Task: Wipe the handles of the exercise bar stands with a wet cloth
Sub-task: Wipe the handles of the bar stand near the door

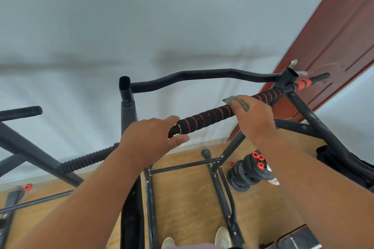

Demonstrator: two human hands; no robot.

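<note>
**Mid-wipe on one handle, others untouched**

We grip the near end of the red-striped handle (210, 114) with left hand (151, 137), fingers curled round it. Right hand (253, 119) clamps the wet cloth (236, 102) around its middle. Far end toward the stand's upright and the ribbed black handles (87, 159) look left to do.

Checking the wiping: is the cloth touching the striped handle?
Touching. The head view shows the right hand pressing the cloth onto the striped handle.
</note>
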